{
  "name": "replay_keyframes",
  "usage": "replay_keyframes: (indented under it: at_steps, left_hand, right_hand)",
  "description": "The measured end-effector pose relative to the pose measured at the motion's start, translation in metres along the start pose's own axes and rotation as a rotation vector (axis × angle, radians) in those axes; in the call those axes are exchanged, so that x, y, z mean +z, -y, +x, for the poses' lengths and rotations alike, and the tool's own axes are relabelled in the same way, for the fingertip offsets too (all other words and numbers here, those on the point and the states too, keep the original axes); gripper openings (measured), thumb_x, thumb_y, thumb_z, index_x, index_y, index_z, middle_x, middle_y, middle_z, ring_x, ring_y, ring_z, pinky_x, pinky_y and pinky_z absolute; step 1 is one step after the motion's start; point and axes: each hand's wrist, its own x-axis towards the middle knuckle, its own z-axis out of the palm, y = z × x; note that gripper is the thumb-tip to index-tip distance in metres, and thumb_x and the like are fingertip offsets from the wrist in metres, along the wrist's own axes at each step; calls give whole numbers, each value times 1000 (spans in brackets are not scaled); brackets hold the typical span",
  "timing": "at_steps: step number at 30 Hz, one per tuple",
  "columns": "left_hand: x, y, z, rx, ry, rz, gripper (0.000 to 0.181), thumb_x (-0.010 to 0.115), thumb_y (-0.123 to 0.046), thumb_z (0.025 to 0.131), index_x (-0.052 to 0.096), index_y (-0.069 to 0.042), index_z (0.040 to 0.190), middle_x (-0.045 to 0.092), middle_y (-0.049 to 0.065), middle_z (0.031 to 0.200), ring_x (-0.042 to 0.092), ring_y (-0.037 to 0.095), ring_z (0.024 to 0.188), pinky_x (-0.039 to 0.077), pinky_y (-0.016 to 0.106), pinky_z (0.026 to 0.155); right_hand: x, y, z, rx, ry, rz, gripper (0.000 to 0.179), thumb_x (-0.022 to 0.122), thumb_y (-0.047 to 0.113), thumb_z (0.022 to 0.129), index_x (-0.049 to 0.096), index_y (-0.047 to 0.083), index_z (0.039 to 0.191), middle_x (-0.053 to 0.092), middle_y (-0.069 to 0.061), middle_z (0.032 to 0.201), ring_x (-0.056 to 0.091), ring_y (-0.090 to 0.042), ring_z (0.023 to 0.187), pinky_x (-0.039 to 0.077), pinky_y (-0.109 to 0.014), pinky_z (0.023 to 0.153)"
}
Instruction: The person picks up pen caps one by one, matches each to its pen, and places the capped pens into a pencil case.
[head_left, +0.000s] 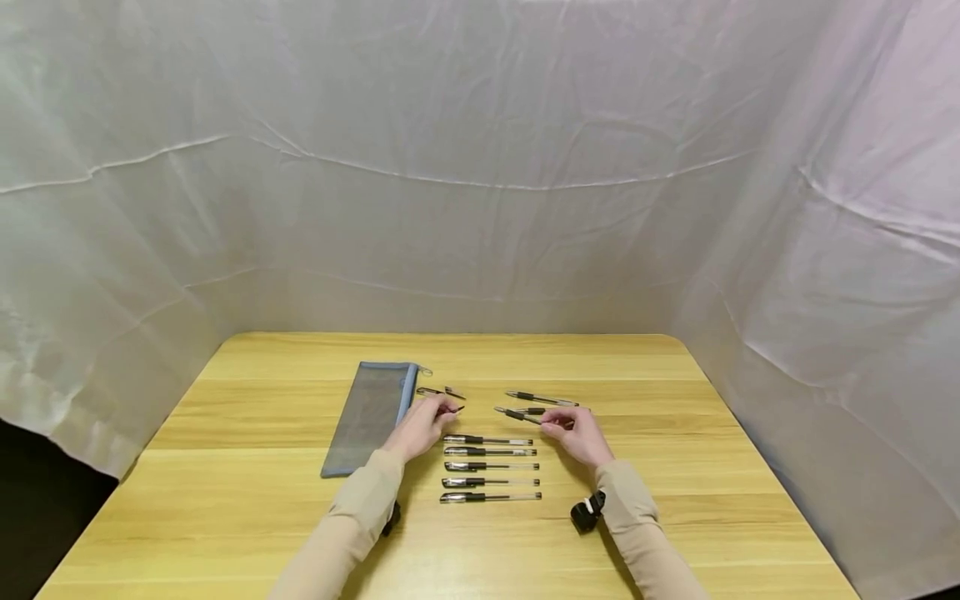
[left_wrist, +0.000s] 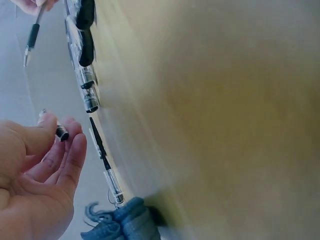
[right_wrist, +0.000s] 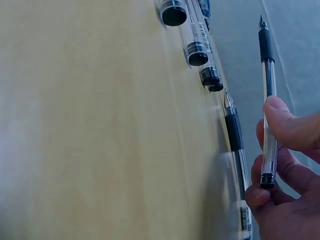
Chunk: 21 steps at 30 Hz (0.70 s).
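Observation:
My left hand point(head_left: 420, 429) pinches a small dark-ended pen cap point(left_wrist: 62, 132) between thumb and fingers, over the table near the pouch. My right hand point(head_left: 579, 435) grips an uncapped gel pen point(right_wrist: 268, 80) by its clear barrel, with the bare tip pointing away from the palm and toward the left hand's side. Beyond the right hand lie uncapped pens point(head_left: 542, 398) with black grips. Two loose caps point(head_left: 454, 392) rest past the left fingertips. Between the forearms, several capped black gel pens point(head_left: 491, 467) lie in a neat row, caps to the left.
A blue-grey mesh zip pouch point(head_left: 363, 417) lies flat to the left, its zipper edge beside the left hand. The wooden table point(head_left: 675, 517) is bordered by pale hanging cloth point(head_left: 480, 233) at the back and sides.

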Motion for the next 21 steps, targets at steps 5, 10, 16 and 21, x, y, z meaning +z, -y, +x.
replay_keyframes:
  at_steps: [5,10,16,21]
  left_hand:
    - [2,-5,1,-90,-14,-91,14,63,-8,98,69,-3,110,72,7,96,66,18,87,55,31,80]
    - [1,-11,1,-146,-31,-181,13,70,-14,95,73,-8,105,72,2,90,61,10,78,50,21,70]
    - [0,-12,0,-132,-45,-223,13,72,-13,93,75,-9,105,73,3,90,60,10,76,49,20,66]
    - [-1,-12,-1,-110,-39,-217,18,70,-9,94,75,-6,110,75,5,98,63,12,81,50,20,69]
  right_hand:
    - [3,7,3,-33,16,-41,7,72,3,88,75,6,94,69,-9,88,54,-12,76,44,-20,68]
    - [5,13,5,-70,33,-69,7,72,4,89,75,7,94,67,-7,84,52,-13,74,42,-21,65]
    - [9,16,5,-101,25,-91,8,72,3,88,76,8,94,69,-7,88,54,-12,75,44,-21,66]
    - [11,18,6,-121,24,-96,9,73,3,87,76,8,93,70,-7,89,54,-12,76,45,-22,68]
